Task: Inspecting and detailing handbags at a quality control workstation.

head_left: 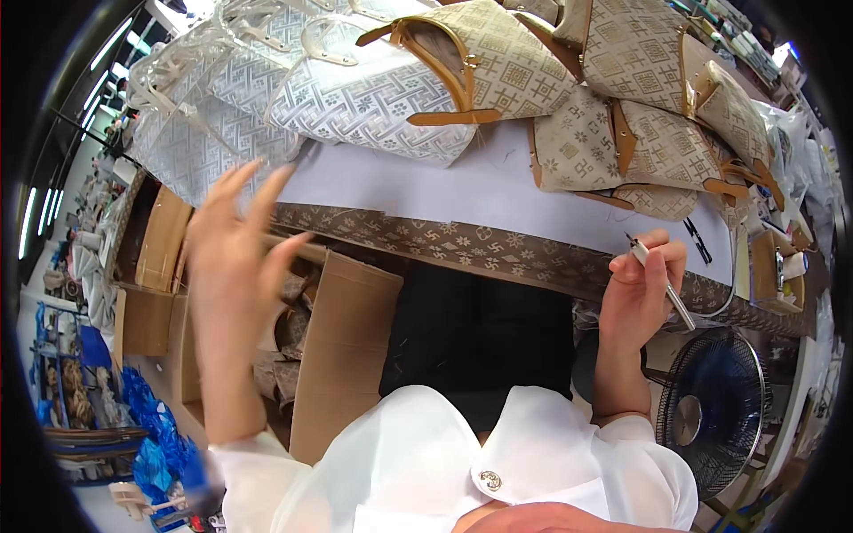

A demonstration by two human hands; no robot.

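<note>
**Pen in your right hand, left hand raised and empty**

Your right hand [638, 298] is closed around a slim silver pen [662, 284], gripped between thumb and fingers with the tip pointing up and away from you. It hovers at the near edge of the desk [480, 191], just above the brown patterned strip [462, 249] that runs along that edge. Your left hand [233, 258] is lifted in the air with the fingers spread wide, holding nothing, near the left end of the same strip.

Past your hands, the white desk carries a heap of patterned handbags: pale grey ones [355, 98] on the left, beige ones with tan trim [622, 133] on the right. Below your left hand stands an open cardboard box [342, 355] on the floor. A dark blue fan [715, 404] sits low to your right, beneath the hand with the pen.
</note>
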